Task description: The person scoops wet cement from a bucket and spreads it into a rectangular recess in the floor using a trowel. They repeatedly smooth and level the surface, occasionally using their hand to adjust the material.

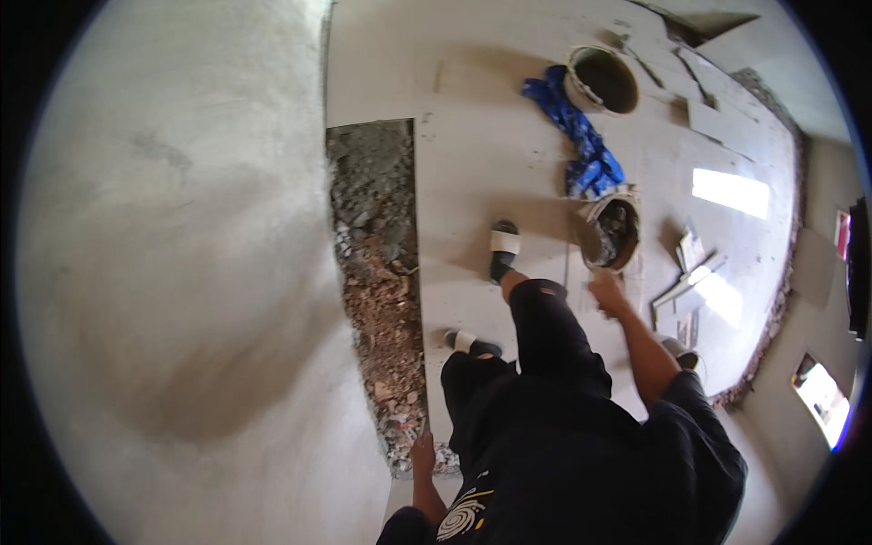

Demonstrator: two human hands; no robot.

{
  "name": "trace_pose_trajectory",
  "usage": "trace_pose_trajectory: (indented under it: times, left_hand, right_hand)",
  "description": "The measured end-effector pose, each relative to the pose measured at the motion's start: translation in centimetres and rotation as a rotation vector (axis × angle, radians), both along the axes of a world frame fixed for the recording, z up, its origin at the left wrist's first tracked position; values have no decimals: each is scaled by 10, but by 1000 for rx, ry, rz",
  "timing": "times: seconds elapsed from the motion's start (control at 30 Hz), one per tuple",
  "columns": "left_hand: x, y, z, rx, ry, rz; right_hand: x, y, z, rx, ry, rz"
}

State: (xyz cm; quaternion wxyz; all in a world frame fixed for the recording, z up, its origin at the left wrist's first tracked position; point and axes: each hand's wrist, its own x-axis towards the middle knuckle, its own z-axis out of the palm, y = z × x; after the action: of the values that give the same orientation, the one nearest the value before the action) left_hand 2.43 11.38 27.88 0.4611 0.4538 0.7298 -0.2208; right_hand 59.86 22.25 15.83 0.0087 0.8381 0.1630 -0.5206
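My right hand (609,292) is closed in a fist at the near rim of a bucket (636,214) holding grey, wet-looking lumpy mix. What the fist grips is too small to name. A rounded grey piece (592,240) shows at the bucket's left side, just beyond the fist. My left hand (422,454) is low beside the strip of exposed rubble (381,300), with its fingers closed. Something thin and pale sticks up from it, its kind unclear.
A crumpled blue sheet (581,136) lies between this bucket and a second bucket (604,80) farther off. Large pale tiles (463,200) cover the floor. Tile offcuts (677,295) lie to the right, long-handled tools (643,64) at the far right. A plain wall (200,227) rises on the left.
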Motion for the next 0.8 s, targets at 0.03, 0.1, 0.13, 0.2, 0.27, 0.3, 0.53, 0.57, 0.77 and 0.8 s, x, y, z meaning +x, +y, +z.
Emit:
trace_pose_trajectory:
  times: [0.03, 0.1, 0.13, 0.2, 0.27, 0.3, 0.53, 0.57, 0.77, 0.8]
  left_hand:
    - [2, 21, 0, 28, -17, 64]
    - [8, 65, -4, 4, 19, 276]
    - [14, 88, -10, 71, 50, 321]
    - [19, 124, -6, 124, -108, 382]
    - [31, 154, -10, 152, -65, 351]
    - [33, 165, -10, 195, -54, 317]
    - [2, 197, -19, 112, -146, 89]
    - [-7, 198, -19, 79, -100, 47]
    - [-18, 199, -28, -4, 55, 118]
    - [-9, 196, -35, -1, 100, 168]
  right_hand:
    - [18, -12, 3, 43, -148, -97]
    - [59, -36, 21, 99, -237, 226]
    - [67, -45, 29, 135, -238, 226]
    - [78, -60, 48, 79, -199, -26]
    - [75, -73, 64, -61, -193, -313]
    - [69, -81, 70, -111, -218, -348]
    - [49, -128, 81, -80, -223, -440]
    - [50, -129, 80, -139, -198, -513]
    - [74, -122, 40, -209, -355, -408]
    - [83, -119, 23, -223, -396, -387]
